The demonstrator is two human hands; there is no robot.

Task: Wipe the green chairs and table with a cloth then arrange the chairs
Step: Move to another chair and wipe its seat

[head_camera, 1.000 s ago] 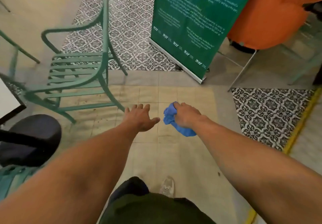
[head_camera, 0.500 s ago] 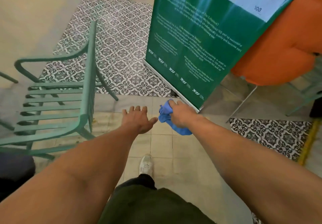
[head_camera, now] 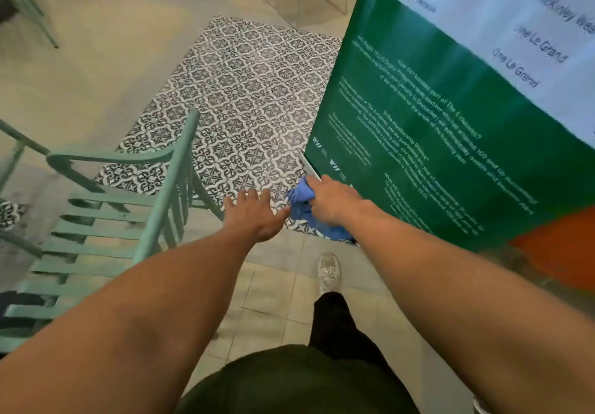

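A green slatted chair [head_camera: 106, 246] stands at the left, its backrest top rail [head_camera: 167, 185] running diagonally just left of my arms. My left hand [head_camera: 254, 217] is stretched forward with straight fingers, holding nothing, a short way right of the backrest. My right hand [head_camera: 331, 203] grips a bunched blue cloth [head_camera: 306, 211], which hangs below the fist. Both hands hover above the floor, close together. The green table is out of view.
A tall green roll-up banner [head_camera: 434, 130] stands close on the right, with an orange seat [head_camera: 560, 249] behind it. Patterned floor tiles [head_camera: 251, 98] lie ahead. More green chair legs [head_camera: 25, 8] show at top left. My shoe [head_camera: 328, 272] steps forward.
I have walked forward: the chair slid down and left in view and the banner came much nearer on the right. Both hands kept their pose, the cloth still in the right.
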